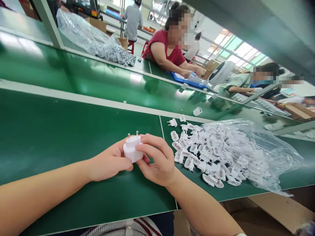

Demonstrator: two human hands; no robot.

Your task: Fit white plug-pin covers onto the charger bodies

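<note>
A white plug (132,149) with two metal pins pointing up sits between both hands, just above the green table (61,137) and near its front edge. The left hand (110,162) cups the plug from below and behind, fingers curled around its body. The right hand (157,160) closes on it from the other side, the thumb and forefinger pressed against its top and front. Both hands grip the same plug, touching each other at the fingertips.

Just to the right lies a heap of small white plug parts (197,150), spilling from an open clear plastic bag (251,154) that rests on the table. A few loose parts (172,122) lie apart from the heap, farther back. Beyond them runs a shiny green belt (110,82), with a single white piece (197,111) on it. On the far side another clear bag (91,37) holds grey parts, and a person in a red shirt (169,49) works over a blue tray (187,81) beside a white fan (220,72)
</note>
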